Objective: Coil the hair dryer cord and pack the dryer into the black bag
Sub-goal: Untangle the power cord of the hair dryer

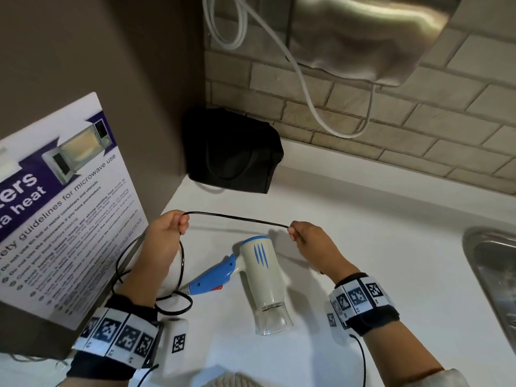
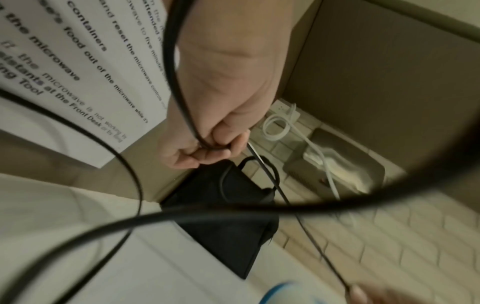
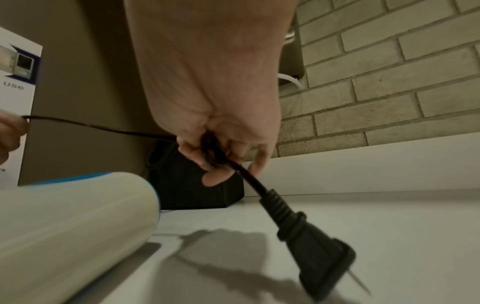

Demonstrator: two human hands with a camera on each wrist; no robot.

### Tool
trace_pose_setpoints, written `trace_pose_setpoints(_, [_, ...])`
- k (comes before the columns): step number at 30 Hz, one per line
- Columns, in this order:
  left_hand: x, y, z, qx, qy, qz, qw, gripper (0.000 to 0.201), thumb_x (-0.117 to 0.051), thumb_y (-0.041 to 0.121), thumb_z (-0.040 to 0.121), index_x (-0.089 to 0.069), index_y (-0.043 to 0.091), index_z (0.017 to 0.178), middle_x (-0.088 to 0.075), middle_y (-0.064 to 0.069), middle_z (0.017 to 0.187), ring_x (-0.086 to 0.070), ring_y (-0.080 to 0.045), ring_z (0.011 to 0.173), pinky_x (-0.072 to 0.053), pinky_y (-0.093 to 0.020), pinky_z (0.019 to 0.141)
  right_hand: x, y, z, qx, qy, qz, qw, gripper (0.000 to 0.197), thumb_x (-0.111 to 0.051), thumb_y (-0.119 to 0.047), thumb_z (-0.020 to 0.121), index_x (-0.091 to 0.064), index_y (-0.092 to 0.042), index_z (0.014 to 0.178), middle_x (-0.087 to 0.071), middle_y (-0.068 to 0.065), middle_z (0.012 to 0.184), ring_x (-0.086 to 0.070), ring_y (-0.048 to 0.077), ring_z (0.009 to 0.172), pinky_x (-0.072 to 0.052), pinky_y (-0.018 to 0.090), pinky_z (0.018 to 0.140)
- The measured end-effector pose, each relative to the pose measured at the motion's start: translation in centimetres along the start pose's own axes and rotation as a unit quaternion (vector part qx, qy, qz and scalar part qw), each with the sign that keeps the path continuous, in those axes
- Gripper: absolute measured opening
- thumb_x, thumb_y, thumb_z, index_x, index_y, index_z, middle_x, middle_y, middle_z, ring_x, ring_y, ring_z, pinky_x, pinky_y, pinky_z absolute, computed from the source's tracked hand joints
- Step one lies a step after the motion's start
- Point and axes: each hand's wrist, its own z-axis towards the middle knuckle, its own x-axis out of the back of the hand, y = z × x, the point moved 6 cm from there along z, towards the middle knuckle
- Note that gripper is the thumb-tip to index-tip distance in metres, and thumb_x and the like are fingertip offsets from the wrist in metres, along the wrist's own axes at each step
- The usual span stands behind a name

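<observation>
A white and blue hair dryer (image 1: 258,277) lies on the white counter (image 1: 363,233), nozzle toward me. Its black cord (image 1: 237,218) is stretched taut between my hands above the dryer. My left hand (image 1: 170,233) grips the cord (image 2: 182,107) in curled fingers, with loose loops hanging below it. My right hand (image 1: 304,238) pinches the cord near its end, and the black plug (image 3: 311,246) dangles below the fingers. The black bag (image 1: 231,152) stands in the back corner, also in the left wrist view (image 2: 226,218) and behind the right hand (image 3: 187,185).
A microwave guidelines sign (image 1: 55,208) leans at the left. A steel sink (image 1: 494,280) is at the right edge. A metal appliance (image 1: 363,34) with a white cable (image 1: 307,93) hangs on the brick wall (image 1: 418,121).
</observation>
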Motion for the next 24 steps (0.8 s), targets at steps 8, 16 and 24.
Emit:
trace_pose_setpoints(8, [-2.4, 0.2, -1.0, -0.126, -0.034, 0.535, 0.835, 0.052, -0.049, -0.004, 0.081, -0.059, 0.027, 0.121, -0.068, 0.0, 0.105, -0.062, -0.028, 0.092, -0.048, -0.041, 0.081, 1.5, -1.8, -1.4, -0.002, -0.006, 0.017, 1.0, 0.019, -0.037, -0.019, 0.1, -0.053, -0.014, 0.091, -0.063, 0.007, 0.087, -0.053, 0.025, 0.071, -0.043, 0.035, 0.065])
trace_pose_setpoints(16, [-8.0, 6.4, -5.5, -0.258, 0.03, 0.52, 0.814, 0.077, -0.044, 0.001, 0.07, -0.027, 0.002, 0.145, -0.047, -0.012, 0.138, -0.046, -0.026, 0.129, -0.027, -0.052, 0.11, 1.7, -4.6, -2.9, -0.01, 0.007, -0.053, 0.999, 0.017, -0.038, 0.002, 0.092, -0.046, -0.007, 0.104, -0.049, 0.009, 0.092, -0.037, 0.018, 0.059, -0.027, 0.026, 0.05])
trace_pose_setpoints(24, [-12.4, 3.7, -5.7, -0.284, -0.122, 0.467, 0.828, 0.034, -0.029, 0.03, 0.093, -0.061, 0.021, 0.1, -0.064, 0.006, 0.094, -0.06, -0.021, 0.104, -0.026, -0.036, 0.1, 1.9, -8.0, -3.9, 0.096, 0.018, 0.07, 0.993, 0.054, -0.039, 0.011, 0.085, -0.031, -0.004, 0.136, -0.045, 0.011, 0.122, -0.048, 0.018, 0.107, -0.036, 0.018, 0.092])
